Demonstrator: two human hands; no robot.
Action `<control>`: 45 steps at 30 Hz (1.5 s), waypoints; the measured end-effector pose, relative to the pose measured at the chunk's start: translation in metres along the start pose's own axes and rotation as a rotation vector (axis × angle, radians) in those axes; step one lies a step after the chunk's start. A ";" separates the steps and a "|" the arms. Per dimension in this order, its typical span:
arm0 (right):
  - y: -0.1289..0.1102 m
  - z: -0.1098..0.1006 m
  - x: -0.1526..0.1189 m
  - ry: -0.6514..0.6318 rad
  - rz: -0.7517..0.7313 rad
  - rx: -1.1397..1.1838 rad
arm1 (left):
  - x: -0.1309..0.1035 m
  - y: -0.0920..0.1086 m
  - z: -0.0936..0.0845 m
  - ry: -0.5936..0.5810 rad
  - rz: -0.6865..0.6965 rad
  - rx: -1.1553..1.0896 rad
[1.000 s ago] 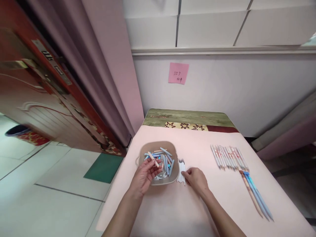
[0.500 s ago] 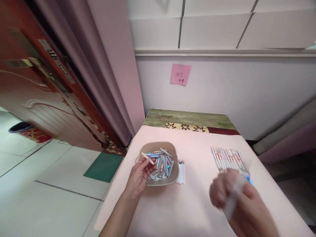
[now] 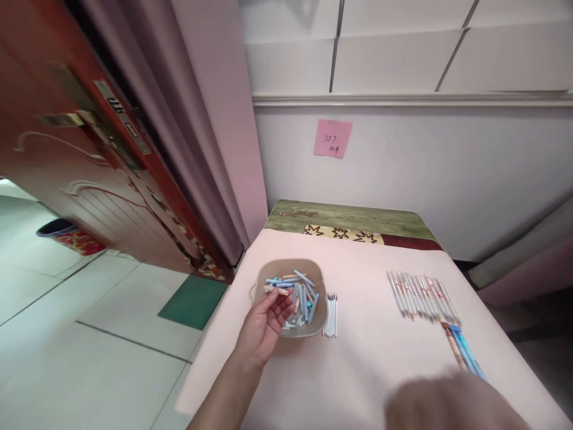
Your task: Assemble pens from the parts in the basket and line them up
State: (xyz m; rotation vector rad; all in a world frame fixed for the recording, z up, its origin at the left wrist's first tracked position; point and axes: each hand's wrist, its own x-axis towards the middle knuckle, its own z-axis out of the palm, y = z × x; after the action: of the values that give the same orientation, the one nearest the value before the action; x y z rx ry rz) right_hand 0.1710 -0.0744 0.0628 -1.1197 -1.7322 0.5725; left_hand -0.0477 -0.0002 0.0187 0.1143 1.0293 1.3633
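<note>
My left hand [image 3: 267,322] is closed in a pinch on a peach pen barrel [image 3: 278,291], held over the near-left part of a beige plastic bin [image 3: 264,269]. Loose blue, grey and peach pen parts [image 3: 305,301] lie inside the bin, with small white pieces at its near side. My right hand [image 3: 452,403] is smeared by motion at the bottom edge, its fingers hidden. Just beyond it lie brown and blue pens [image 3: 463,349]. A row of clear slim pen pieces with reddish marks [image 3: 423,295] is farther back on the right.
Against the bin's right side lies a row of thin white sticks with dark tips [image 3: 331,315]. A pale pink cover [image 3: 358,263] is spread over the table. A pink note [image 3: 333,138] hangs on the wall behind. The door [image 3: 89,149] stands at the left.
My right hand has moved down and toward me, uncovering the brown and blue pens. The pale strip seen in it before no longer shows. My left hand still pinches the barrel, turned more level.
</note>
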 end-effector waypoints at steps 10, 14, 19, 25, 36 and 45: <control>0.033 0.040 0.033 -0.043 0.118 -0.182 | -0.015 -0.019 0.019 -0.093 -0.068 0.021; 0.035 0.041 0.031 -0.033 0.065 -0.250 | -0.016 -0.023 0.018 -0.109 -0.034 0.026; 0.036 0.040 0.029 -0.043 0.074 -0.268 | -0.015 -0.024 0.017 -0.075 -0.039 0.022; 0.035 0.039 0.028 -0.031 0.032 -0.377 | -0.015 -0.027 0.016 -0.107 -0.012 0.046; 0.039 0.049 0.028 -0.060 -0.032 -0.308 | -0.022 -0.042 0.011 -0.107 -0.103 0.007; 0.037 0.053 0.026 -0.119 -0.026 -0.312 | -0.026 -0.044 0.014 -0.109 -0.149 -0.022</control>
State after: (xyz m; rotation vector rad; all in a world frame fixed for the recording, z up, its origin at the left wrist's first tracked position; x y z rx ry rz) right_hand 0.1364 -0.0289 0.0237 -1.2979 -1.9841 0.3658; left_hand -0.0018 -0.0270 0.0141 0.0928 0.9130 1.2192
